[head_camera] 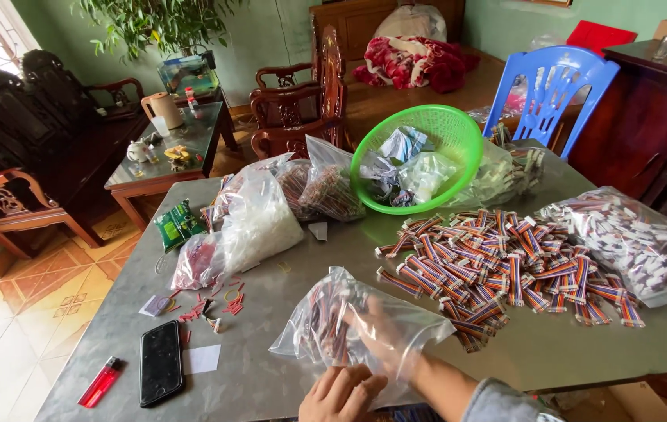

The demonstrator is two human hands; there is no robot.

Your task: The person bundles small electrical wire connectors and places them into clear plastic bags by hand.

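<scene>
Clear plastic bag point(349, 320) of striped, multicoloured ribbon-cable pieces lies at the near edge of the grey metal counter point(271, 375), its mouth turned toward the person. The right hand point(388, 336) is pushed inside the bag, seen blurred through the film; whether its grip is closed on anything I cannot tell. The left hand point(341, 393) sits at the bag's mouth, fingers curled and pinching the plastic edge.

To the left on the counter lie a black smartphone point(161, 363), a red lighter point(100, 382), a white paper slip point(201, 359) and small scattered red bits point(216, 301). Right of the bag spreads a loose heap of the same striped cable pieces point(505, 266), and beyond it a filled clear bag of white-ended pieces point(630, 234).

Farther back stand several more clear bags point(259, 215), a small green packet point(177, 224), and a tilted green plastic mesh basket point(447, 133) holding crumpled bags. Behind the counter are a blue plastic chair point(556, 86) and carved dark wooden chairs point(302, 101).
</scene>
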